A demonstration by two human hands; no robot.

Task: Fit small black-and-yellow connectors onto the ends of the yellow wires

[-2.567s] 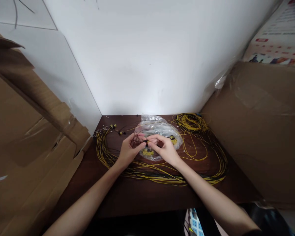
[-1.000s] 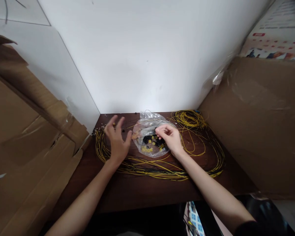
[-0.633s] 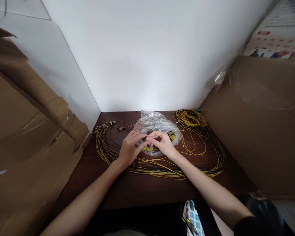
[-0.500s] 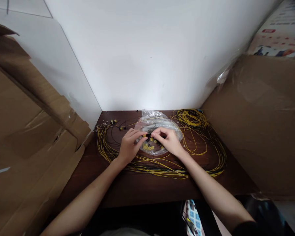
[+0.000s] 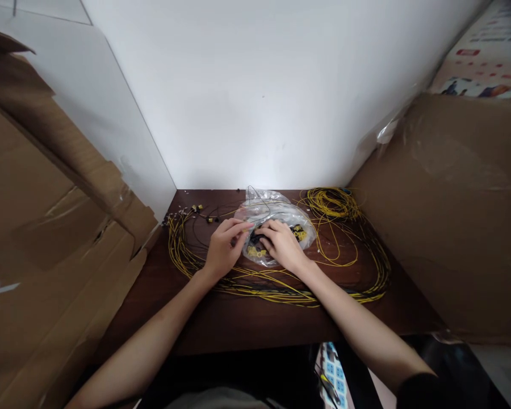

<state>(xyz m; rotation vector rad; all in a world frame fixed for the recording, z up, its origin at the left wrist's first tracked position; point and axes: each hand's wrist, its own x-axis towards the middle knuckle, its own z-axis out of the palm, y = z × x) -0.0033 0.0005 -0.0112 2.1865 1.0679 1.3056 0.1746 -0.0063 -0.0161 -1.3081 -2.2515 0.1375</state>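
Observation:
My left hand (image 5: 223, 247) is closed in a pinch at the left edge of a clear plastic bag (image 5: 296, 213). A small yellowish bit shows at its fingertips, too small to make out. My right hand (image 5: 281, 243) is over the bag, fingers bent and apart, tips down among small black parts (image 5: 255, 236). Small yellow parts (image 5: 255, 251) lie in the bag in front of the hands, and more yellow parts (image 5: 300, 232) show to the right of my right hand. A thin dark wire (image 5: 262, 200) loops above the bag.
Long yellow and black wires (image 5: 276, 295) curve around the front of the brown table (image 5: 238, 332). A coil of yellow wire (image 5: 330, 203) lies back right. Several black and yellow pieces (image 5: 198, 208) sit back left. Cardboard boxes (image 5: 38, 238) flank the table; a white wall (image 5: 259, 113) stands behind.
My right hand has left the fingertips of my left hand and moved down into the bag, its fingers spreading. My left hand has barely moved and keeps its pinch.

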